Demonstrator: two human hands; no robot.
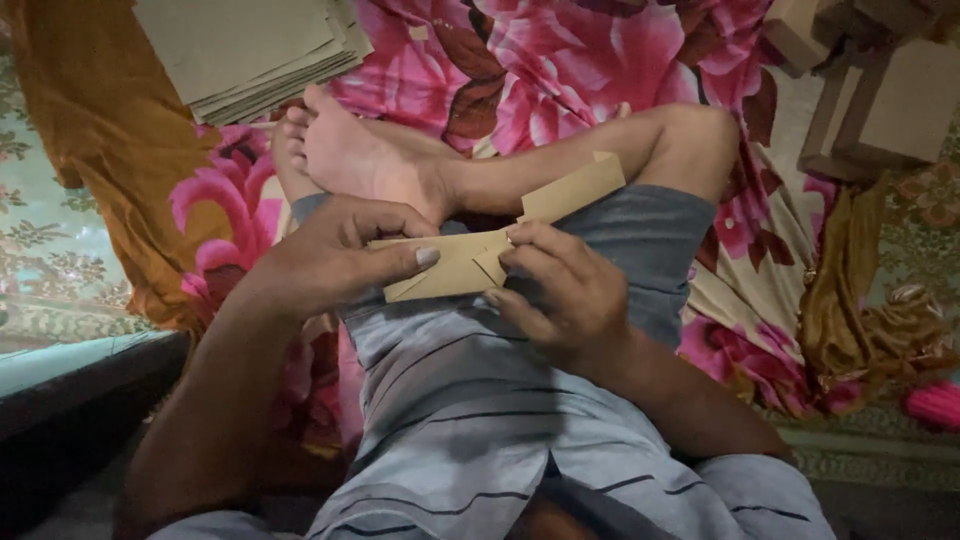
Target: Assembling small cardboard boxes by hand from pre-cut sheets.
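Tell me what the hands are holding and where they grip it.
Both hold a brown paper piece: the left hand pinches its left end, thumb on top; the right hand grips the folded flaps at its middle.

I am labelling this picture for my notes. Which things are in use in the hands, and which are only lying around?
In use:
- brown paper piece, held by left hand and right hand

Lying around:
- stack of brown paper sheets
- cardboard boxes
- floral cloth
- pink object
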